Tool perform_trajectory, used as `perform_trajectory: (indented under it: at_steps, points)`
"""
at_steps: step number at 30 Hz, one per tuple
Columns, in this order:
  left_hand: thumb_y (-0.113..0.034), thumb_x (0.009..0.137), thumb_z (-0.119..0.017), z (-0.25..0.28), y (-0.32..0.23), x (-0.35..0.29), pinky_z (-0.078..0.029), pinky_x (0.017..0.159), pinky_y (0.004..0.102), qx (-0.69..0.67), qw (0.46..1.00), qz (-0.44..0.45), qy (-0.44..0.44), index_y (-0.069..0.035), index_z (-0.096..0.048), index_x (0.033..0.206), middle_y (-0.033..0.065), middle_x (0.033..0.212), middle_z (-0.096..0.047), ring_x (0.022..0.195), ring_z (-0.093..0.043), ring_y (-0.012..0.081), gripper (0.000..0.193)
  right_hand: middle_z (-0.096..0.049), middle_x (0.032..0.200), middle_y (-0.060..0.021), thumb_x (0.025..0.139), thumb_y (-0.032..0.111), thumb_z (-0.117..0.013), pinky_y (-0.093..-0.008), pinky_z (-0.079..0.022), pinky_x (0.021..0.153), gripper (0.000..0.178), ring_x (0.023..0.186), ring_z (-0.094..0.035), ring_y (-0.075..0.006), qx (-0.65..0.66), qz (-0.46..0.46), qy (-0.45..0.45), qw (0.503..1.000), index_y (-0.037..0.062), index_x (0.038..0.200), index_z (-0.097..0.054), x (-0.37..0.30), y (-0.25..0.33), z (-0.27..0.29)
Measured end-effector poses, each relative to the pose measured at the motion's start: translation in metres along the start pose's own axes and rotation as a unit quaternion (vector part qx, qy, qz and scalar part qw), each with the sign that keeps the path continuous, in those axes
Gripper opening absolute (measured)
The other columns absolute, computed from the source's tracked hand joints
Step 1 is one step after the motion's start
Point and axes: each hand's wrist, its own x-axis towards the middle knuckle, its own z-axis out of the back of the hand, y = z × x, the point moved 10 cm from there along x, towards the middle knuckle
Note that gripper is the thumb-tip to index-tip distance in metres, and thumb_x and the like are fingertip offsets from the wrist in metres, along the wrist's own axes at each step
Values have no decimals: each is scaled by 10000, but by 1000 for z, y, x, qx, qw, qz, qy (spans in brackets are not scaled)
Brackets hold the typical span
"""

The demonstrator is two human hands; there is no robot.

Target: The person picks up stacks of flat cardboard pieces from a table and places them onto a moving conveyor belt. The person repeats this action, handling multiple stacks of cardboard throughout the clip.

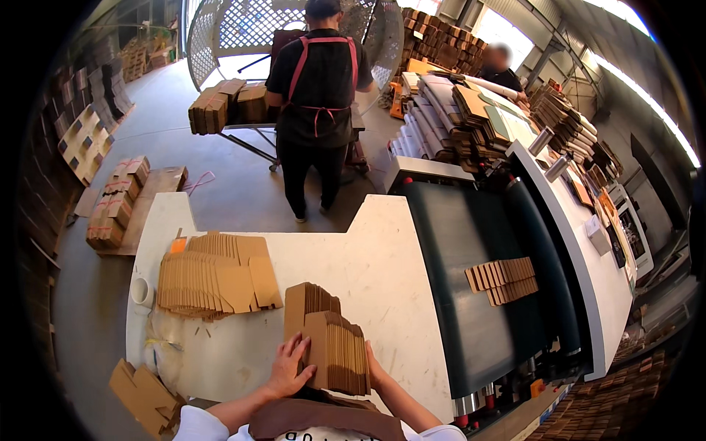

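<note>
Scuffed and white, the worktop (pixel 393 268) has a dark green belt (pixel 471 224) running past its right edge. Close to its near edge, right of that edge's middle, stands a batch of folded cardboard (pixel 340 353). Each piece is probably light and stiff, while the whole batch likely has some weight; smooth faces may slide over one another, and thin flaps look easy to crush. Both ends, low down, seem the best hold, squeezed evenly inward. The left hand (pixel 289 369) is open, fingers spread against the left face; the right hand (pixel 380 373) lies along the right end, its fingertips hidden, so I cannot tell how far they curl. Plain brown, the pieces form a stepped block, taller behind and lower in front, their packed edges showing as fine stripes. Toward the worktop's far-left corner lies a similar fanned batch (pixel 209 278)
</note>
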Motion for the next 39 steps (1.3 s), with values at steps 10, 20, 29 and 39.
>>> perform_trajectory:
  at_steps: [10, 20, 29, 39]
  points:
    - [-350, 850, -605, -80, -46, 29, -382, 970, 466, 82, 995, -44, 37, -149, -501, 1294, 110, 1355, -431, 1173, -401, 350, 498, -601, 1192, -131, 909, 625, -387, -428, -484, 903, 696, 1069, -582, -309, 4, 22, -156, 987, 52, 1288, -497, 5, -9, 149]
    - [-232, 834, -608, -112, -45, 36, -407, 882, 364, 60, 995, -78, -12, -117, -562, 1163, 18, 1262, -496, 1091, -462, 214, 351, -657, 938, -104, 948, 378, -482, -354, -504, 689, 409, 770, -639, -233, -565, 61, -383, 729, -1, 1018, -621, -27, 98, 228]
    - [-190, 802, -639, -142, -17, 30, -451, 840, 383, -14, 997, -61, -34, -92, -566, 1133, 86, 1199, -537, 1052, -523, 286, 352, -643, 942, -91, 995, 301, -443, -280, -528, 694, 311, 772, -638, -172, -87, 443, -189, 872, 29, 1070, -575, 100, 264, -28]
    - [-175, 795, -620, -136, 19, 31, -375, 983, 430, -247, 967, 52, 15, 25, -506, 1154, 239, 1252, -485, 1145, -458, 399, 427, -599, 869, -27, 966, 321, -471, -296, -490, 716, 276, 753, -554, -129, 164, 331, -223, 902, 72, 1029, -571, 183, 216, 7]
